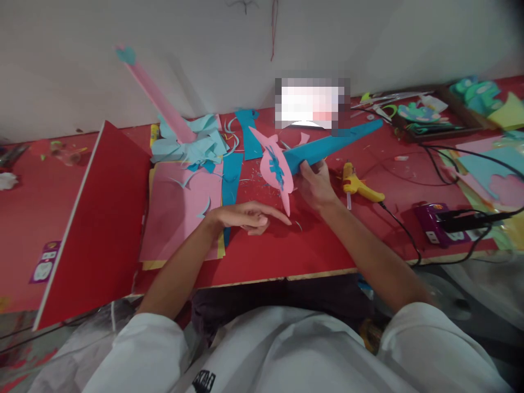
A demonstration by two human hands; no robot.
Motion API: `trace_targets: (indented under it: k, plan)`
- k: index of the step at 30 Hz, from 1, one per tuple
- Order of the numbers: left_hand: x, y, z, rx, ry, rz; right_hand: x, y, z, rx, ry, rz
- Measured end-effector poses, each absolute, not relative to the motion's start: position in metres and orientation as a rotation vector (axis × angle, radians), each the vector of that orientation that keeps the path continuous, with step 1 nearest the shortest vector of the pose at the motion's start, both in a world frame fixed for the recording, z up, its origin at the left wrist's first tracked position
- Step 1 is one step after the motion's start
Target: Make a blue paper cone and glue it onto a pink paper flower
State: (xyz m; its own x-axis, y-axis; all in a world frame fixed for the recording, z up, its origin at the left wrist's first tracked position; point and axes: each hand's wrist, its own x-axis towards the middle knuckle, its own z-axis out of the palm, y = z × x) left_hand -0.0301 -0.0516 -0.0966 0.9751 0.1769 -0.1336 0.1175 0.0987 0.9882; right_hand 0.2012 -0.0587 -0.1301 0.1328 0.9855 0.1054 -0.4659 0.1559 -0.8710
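My right hand [317, 183] is closed around the wide end of a blue paper cone [333, 146], whose narrow tip points up to the right. Fixed at that wide end is a pink paper cutout [266, 166] with long pointed ends, and blue cut tabs [277, 168] show on its face. Just above the red tabletop, my left hand [249, 215] holds nothing; its index finger is stretched out below the pink cutout's lower point, while other fingers curl. Whether that fingertip touches the cutout or the table is unclear. A thin pale paper sliver [298, 225] lies by the fingertip.
A yellow glue gun [362, 188] with a black cord lies to the right, near a purple box [438, 224]. Pink sheets [180, 213] and light-blue scraps [196, 142] are on the left, beside a red upright panel [102, 224]. A pink paper cone [159, 101] stands behind.
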Motion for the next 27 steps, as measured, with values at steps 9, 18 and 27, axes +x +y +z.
trace_targets:
  k: [9,18,27]
  plan:
    - [-0.055,-0.041,-0.117,1.098,0.580,0.881,0.205,-0.056,-0.135,-0.849,-0.812,1.224]
    - [-0.048,-0.009,-0.126,0.916,0.877,1.345,0.205,-0.058,-0.132,-0.871,-0.826,1.246]
    - [-0.028,-0.034,-0.131,1.417,0.925,1.321,0.200,-0.055,-0.136,-0.847,-0.867,1.214]
